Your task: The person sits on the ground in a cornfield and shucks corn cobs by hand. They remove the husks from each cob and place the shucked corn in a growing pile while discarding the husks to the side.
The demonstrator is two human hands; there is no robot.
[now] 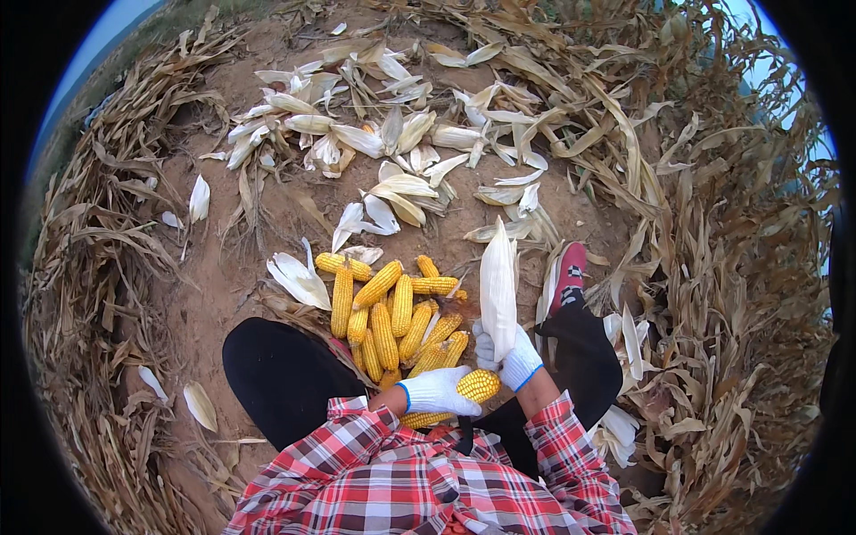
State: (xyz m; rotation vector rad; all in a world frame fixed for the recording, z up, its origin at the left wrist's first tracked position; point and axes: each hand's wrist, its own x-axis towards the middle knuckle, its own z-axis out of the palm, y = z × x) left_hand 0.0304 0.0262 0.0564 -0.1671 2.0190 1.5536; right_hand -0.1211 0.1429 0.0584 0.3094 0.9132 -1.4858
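Note:
Both hands wear white knit gloves with blue cuffs. At my lap, my left hand (pixel 439 392) is closed around a bare yellow corn cob (pixel 479 385), whose rounded end shows beside the fingers. My right hand (pixel 517 359), just to the right of it, grips the lower end of a pale corn husk (pixel 497 281) that points away from me. Whether an ear is inside the husk I cannot tell. Between my legs, ahead of my left hand, lies a pile of husked yellow cobs (pixel 383 334).
Loose husks (pixel 303 120) are strewn over the brown soil (pixel 285 209) ahead. Dry corn stalks (pixel 98 259) lie on the left, and more stalks and leaves (pixel 713 294) crowd the right. My bent legs flank the pile; a red shoe (pixel 571 267) shows at the right.

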